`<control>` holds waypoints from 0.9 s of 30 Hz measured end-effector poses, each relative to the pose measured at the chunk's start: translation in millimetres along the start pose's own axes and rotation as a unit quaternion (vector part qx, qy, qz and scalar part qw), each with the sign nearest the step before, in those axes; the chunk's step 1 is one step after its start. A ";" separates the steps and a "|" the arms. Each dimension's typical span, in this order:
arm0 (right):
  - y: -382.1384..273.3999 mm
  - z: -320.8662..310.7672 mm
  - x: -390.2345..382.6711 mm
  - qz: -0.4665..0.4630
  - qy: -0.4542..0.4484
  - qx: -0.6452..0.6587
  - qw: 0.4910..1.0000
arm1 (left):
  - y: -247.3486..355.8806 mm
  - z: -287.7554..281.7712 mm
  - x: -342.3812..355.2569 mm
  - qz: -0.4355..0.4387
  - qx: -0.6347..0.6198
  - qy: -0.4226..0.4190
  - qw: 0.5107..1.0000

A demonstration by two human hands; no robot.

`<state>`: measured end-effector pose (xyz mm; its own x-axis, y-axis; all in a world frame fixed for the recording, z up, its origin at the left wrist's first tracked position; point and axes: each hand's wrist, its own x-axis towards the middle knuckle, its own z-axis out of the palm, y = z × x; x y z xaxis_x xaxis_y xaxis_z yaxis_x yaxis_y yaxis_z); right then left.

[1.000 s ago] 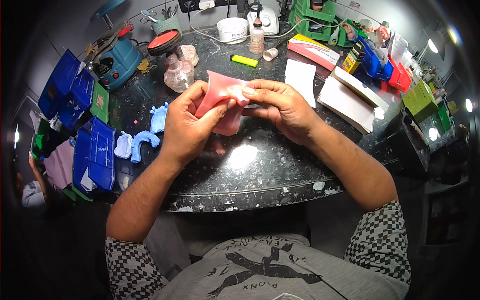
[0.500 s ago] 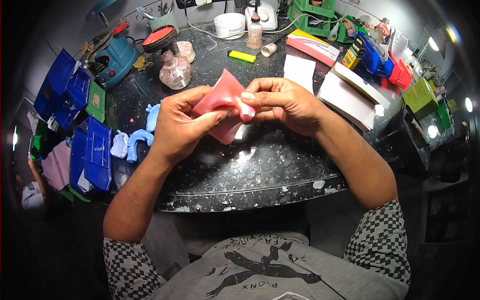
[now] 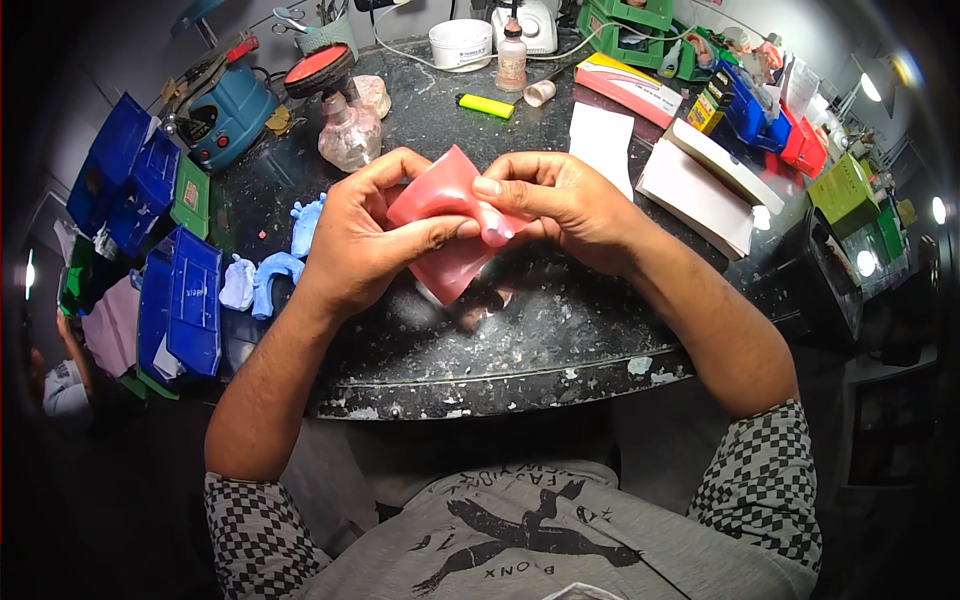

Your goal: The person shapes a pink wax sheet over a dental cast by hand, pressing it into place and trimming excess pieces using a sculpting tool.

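A pink wax sheet, bent and moulded over a raised lump, is held between both hands above the black worktop. My left hand grips its left side, the thumb pressed along the raised fold and the fingers partly hidden behind. My right hand pinches the right side, thumb on top near the small rounded bulge. What the wax covers underneath is hidden. Left of my left hand lie blue dental casts in a horseshoe shape, next to a pale blue-white lump.
Across the speckled black worktop stand a glass spirit burner, a green lighter, a dropper bottle and a white tub. An open white box lies right. Blue bins flank the left; another person's arm shows beyond.
The wax sheet has tilted slightly, its lower corner now lower and further left. My left thumb has slid a little right along the fold; both hands keep their grip.
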<state>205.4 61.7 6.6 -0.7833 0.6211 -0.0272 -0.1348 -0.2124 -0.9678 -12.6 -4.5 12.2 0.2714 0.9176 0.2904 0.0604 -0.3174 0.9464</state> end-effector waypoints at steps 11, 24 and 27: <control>-5.1 5.9 -1.8 0.007 0.028 -0.044 0.999 | -3.9 0.6 4.5 -0.060 -0.075 0.006 0.995; -8.0 9.9 -1.4 0.020 0.037 -0.041 0.998 | -5.6 -5.8 4.7 -0.084 -0.069 0.016 0.994; -3.4 -0.9 0.2 0.023 0.034 -0.086 0.995 | -1.6 -1.6 5.0 -0.090 0.012 0.013 0.996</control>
<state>206.2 63.2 9.7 -0.7421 0.6650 -0.0840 0.0107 -0.1136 -0.9935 -12.9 1.0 12.4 0.2284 0.9661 0.1205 0.1283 -0.1526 0.9799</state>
